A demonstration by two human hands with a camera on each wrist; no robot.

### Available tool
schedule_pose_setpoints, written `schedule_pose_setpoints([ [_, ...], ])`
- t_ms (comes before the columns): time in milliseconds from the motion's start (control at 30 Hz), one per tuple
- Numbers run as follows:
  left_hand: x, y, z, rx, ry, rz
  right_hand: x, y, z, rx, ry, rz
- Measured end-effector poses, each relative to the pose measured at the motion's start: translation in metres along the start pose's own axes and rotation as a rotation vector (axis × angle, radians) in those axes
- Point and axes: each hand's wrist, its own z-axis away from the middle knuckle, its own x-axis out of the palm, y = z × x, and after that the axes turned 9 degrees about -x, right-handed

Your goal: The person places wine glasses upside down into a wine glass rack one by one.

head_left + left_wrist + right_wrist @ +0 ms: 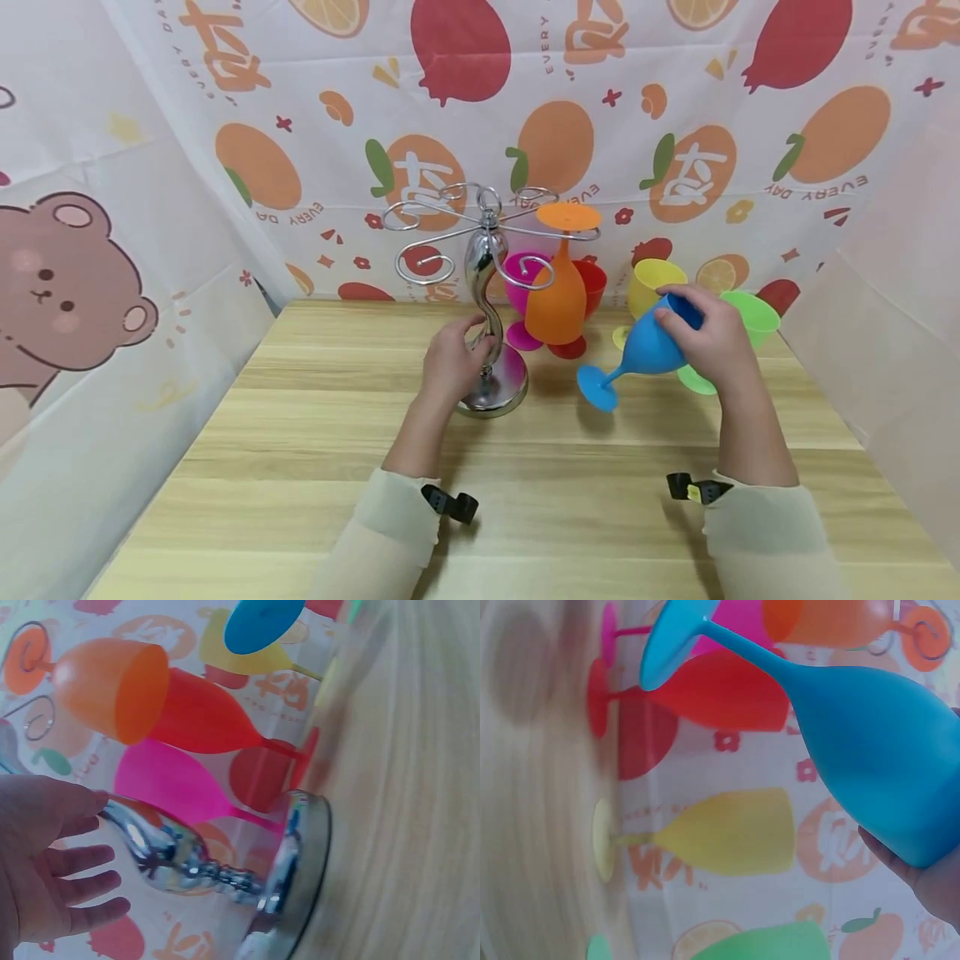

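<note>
In the head view my right hand (712, 333) grips a blue plastic goblet (651, 343) by the rim end of its bowl. The goblet is tilted in the air, its foot toward the lower left. My left hand (456, 358) is at the curved stem of a chrome goblet rack (487, 250). In the left wrist view that hand's fingers (86, 885) look fairly straight, and the thumb side meets the stem. An orange goblet (557, 304) hangs upside down by its foot from one of the rack's wire loops.
Magenta (521, 292), red (594, 283), yellow (651, 283) and light green (752, 317) goblets stand upright along the back of the wooden table (262, 467). Behind them hangs a fruit-print cloth (450, 117). The rack's other loops spread outward at the top.
</note>
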Motion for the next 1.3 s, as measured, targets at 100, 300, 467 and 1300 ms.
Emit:
schedule_pose_setpoints([
  [100,-0.005,0.003,0.003,0.013,0.043,0.032,-0.001,-0.003,0.005,-0.018,0.04,-0.079],
  [300,-0.013,0.007,0.007,0.034,0.07,0.11,0.0,-0.016,0.016,-0.052,0.111,-0.2],
  [467,-0.018,0.009,0.01,0.057,0.032,0.168,0.008,-0.024,0.022,-0.099,0.183,-0.3],
  [1300,-0.03,0.01,0.01,0.158,-0.13,0.253,0.036,-0.048,0.018,-0.148,0.258,-0.774],
])
